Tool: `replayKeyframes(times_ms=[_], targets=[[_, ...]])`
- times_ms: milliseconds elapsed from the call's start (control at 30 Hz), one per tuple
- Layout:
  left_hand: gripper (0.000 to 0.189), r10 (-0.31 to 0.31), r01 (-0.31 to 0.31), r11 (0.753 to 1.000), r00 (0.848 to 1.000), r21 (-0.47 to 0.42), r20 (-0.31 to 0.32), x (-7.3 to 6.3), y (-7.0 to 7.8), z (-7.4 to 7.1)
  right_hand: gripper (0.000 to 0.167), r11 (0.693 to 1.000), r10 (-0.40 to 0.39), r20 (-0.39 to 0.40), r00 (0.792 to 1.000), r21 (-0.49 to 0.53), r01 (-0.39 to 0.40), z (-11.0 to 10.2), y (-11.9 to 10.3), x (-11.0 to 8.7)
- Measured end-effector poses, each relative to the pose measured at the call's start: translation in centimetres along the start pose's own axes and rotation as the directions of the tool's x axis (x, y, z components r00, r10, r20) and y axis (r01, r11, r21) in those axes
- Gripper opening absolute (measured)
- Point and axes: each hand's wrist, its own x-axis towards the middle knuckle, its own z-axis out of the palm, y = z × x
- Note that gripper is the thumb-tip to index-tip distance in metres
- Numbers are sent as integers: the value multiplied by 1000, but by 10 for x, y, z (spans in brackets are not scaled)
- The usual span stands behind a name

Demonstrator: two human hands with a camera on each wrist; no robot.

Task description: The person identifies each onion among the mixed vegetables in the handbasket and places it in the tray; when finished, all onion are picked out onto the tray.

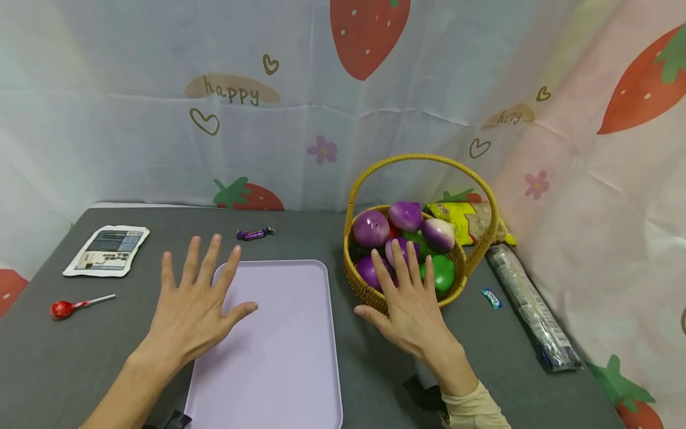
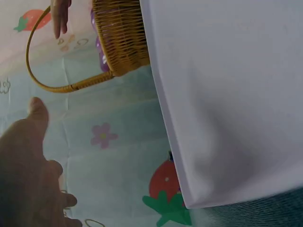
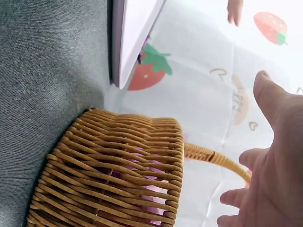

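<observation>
My left hand (image 1: 195,310) hovers with spread fingers over the left side of a pale lilac tray (image 1: 284,345), holding nothing. My right hand (image 1: 412,316), fingers also spread, is held up in front of a yellow wicker basket (image 1: 370,295) with a tall arched handle. In the head view its fingertips overlap the basket's contents: several purple onion-like vegetables (image 1: 371,229) and a green pepper-like one (image 1: 442,273). The right wrist view shows the basket's woven side (image 3: 109,175) close to the right hand (image 3: 279,165), which is empty.
Left of the tray lie a white packet (image 1: 107,250) and a red lollipop (image 1: 64,309). A purple-wrapped candy (image 1: 255,233) sits behind the tray. Right of the basket are a yellow snack bag (image 1: 461,220), a small blue-wrapped candy (image 1: 491,298) and a long silvery package (image 1: 530,310). Printed curtains hang behind.
</observation>
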Motion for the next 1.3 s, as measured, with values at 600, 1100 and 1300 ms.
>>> replayKeyframes(times_ms=[600, 1100, 1300], targets=[[64, 85, -199, -29, 976, -980, -201, 12, 6, -26, 71, 997, 73, -105, 992, 45, -68, 2, 15, 8], [27, -181, 49, -185, 980, -981, 83, 13, -42, 48, 50, 989, 87, -266, 960, 136, -52, 18, 38, 14], [34, -394, 374, 349, 891, -859, 228, 10, -54, 53, 50, 981, 119, -171, 978, 170, -89, 25, 44, 15]])
